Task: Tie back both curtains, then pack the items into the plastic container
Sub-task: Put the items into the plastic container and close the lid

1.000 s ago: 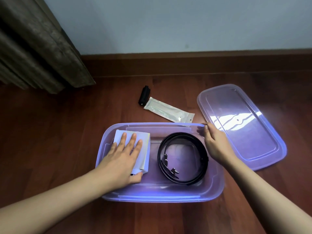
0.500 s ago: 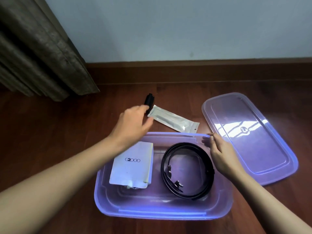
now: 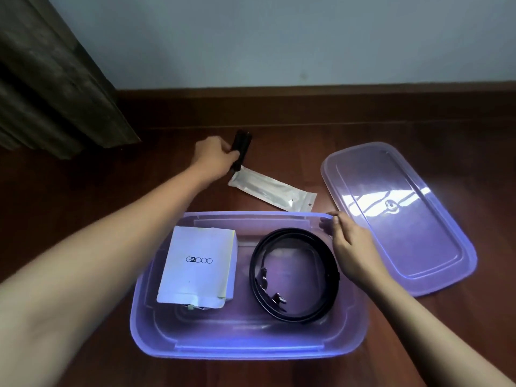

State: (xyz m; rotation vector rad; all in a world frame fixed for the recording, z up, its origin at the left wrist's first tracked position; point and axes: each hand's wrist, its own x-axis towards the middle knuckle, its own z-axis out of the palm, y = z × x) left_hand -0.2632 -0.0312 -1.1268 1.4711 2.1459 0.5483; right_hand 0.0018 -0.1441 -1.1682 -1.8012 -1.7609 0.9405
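Grip of left hand [image 3: 215,157] is wrapping a small black object [image 3: 242,145] on the floor, beyond the plastic container [image 3: 251,351]. Inside, a white packet [image 3: 198,265] is showing "G2000", with a coiled belt [image 3: 293,317] lying beside it. Right hand [image 3: 352,248] is pinching the container's far right rim.

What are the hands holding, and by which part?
The left hand grips the small black object around its middle; the right hand pinches the container at its far rim.
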